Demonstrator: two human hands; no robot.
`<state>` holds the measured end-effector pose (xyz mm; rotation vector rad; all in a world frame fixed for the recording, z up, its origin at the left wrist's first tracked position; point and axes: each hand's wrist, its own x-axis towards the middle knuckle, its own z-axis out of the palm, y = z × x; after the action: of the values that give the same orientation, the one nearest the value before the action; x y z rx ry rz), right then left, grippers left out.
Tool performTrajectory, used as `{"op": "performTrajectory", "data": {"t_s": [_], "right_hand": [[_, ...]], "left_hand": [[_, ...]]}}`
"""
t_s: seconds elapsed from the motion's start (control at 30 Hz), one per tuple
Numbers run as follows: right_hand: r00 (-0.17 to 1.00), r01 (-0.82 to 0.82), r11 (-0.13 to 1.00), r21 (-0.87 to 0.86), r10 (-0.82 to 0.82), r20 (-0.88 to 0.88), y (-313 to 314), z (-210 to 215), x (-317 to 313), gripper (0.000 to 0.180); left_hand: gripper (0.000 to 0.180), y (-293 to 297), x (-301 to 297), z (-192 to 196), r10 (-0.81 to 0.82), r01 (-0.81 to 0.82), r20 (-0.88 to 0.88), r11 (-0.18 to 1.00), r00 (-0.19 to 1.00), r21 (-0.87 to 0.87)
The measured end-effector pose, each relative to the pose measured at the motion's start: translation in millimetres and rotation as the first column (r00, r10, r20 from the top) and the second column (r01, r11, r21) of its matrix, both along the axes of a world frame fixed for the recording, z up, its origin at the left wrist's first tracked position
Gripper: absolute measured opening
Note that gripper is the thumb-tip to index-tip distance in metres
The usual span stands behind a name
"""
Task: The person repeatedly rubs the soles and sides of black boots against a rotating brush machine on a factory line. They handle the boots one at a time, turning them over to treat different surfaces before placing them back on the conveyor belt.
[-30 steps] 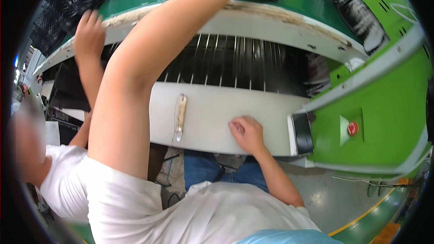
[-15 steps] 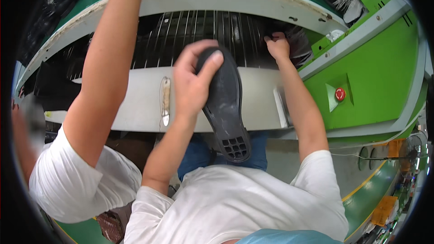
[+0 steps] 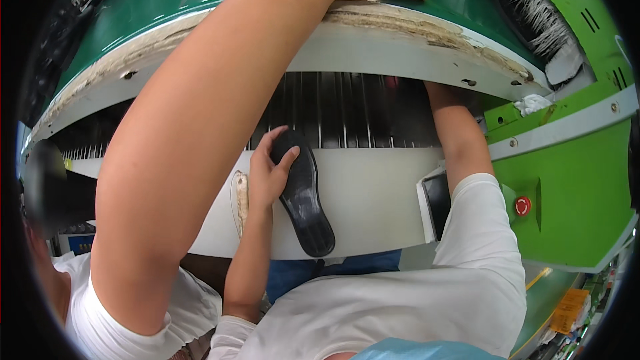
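the green machine point(image 3: 567, 180) curved around a white ledge point(image 3: 373, 193). on the ledge lay a black shoe sole point(image 3: 303, 193), the left hand point(image 3: 267, 173) gripping its upper end, fingers curled round. the right hand reached behind the cover; its fingers could not be told.

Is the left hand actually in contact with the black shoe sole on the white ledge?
Touching. In the head view, the left hand wraps the upper end of the black shoe sole, with fingertips over its top edge and no gap visible.
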<state>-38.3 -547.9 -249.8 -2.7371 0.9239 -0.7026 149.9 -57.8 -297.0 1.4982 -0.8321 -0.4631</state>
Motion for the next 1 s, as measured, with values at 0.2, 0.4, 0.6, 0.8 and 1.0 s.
{"op": "performTrajectory", "data": {"t_s": [0.2,0.4,0.6,0.8,1.0], "right_hand": [[0.988,0.094,0.993,0.071,-0.085,-0.127,-10,11,4,0.103],[0.966,0.074,0.951,0.3,0.006,-0.259,44,36,6,0.106],[0.974,0.124,0.892,0.434,-0.027,-0.224,163,45,20,0.122],[0.994,-0.066,0.617,0.784,0.106,0.0,300,107,-44,0.122],[0.984,-0.174,0.241,0.955,0.014,0.176,400,120,-132,0.138]], "left_hand": [[0.044,-11,-6,57,-0.04,0.041,-0.028,0.998,0.999,0.038],[0.058,-8,-32,52,-0.035,-0.092,0.671,0.984,0.74,0.153],[0.062,-29,-80,73,-0.204,0.175,0.759,0.977,0.619,0.12],[0.062,-11,-99,91,0.321,-0.17,0.516,0.933,0.795,-0.317],[0.062,2,-138,151,0.371,-0.232,0.16,0.807,0.915,-0.543]]}}
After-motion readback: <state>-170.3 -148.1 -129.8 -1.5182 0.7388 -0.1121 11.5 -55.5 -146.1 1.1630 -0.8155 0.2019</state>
